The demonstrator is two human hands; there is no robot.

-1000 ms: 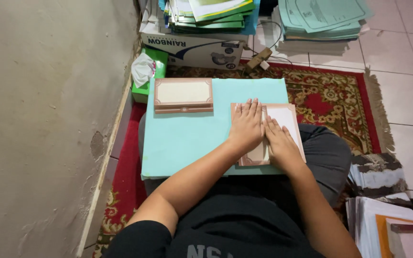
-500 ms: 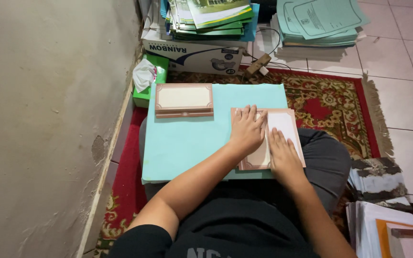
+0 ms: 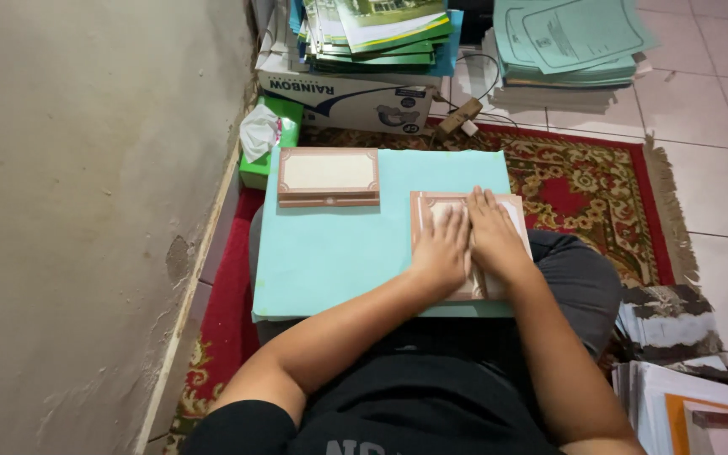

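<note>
A light turquoise board lies across my lap. On its right part rests a brown-bordered cream card sheet, folded along its middle. My left hand lies flat on the sheet's left half, fingers together. My right hand presses flat on the right half, right beside the left hand. A neat stack of similar brown-bordered cards sits at the board's far left, apart from both hands.
A plastered wall runs along the left. A green tissue box and a cardboard box piled with papers stand beyond the board. More teal folders lie on the tiled floor; paper stacks sit at lower right on the red rug.
My right hand slid up from the sheet's near edge to lie next to the left hand. The sheet now lies flatter, both halves pressed down.
</note>
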